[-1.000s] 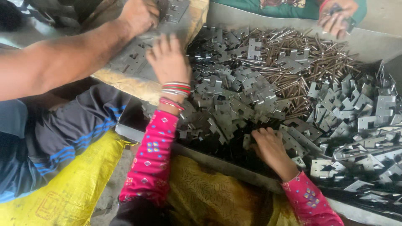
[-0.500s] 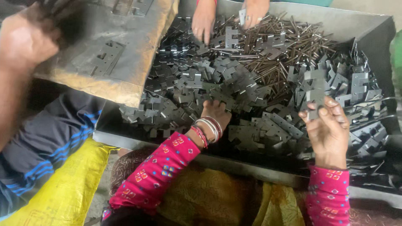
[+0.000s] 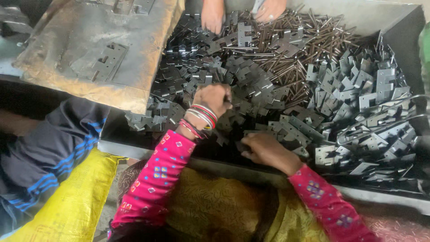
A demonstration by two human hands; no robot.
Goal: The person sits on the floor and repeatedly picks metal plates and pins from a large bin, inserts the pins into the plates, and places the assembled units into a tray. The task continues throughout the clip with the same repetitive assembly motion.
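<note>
Left hand (image 3: 214, 99) curled, digging into the stamped hinge plates (image 3: 251, 85) mid-tray (image 3: 403, 27). Right hand (image 3: 264, 150) at the tray's near edge, fingers bent on a plate. Pins (image 3: 291, 40) heaped behind. Pile hardly sorted; most remains. A co-worker's hands (image 3: 212, 15) at far edge.

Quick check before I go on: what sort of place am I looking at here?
Most likely a small metal-hardware workshop, at a sorting or assembly bench. A big tray is heaped with stamped hinge plates and steel pins, and a worn metal work plate lies beside it.
</note>
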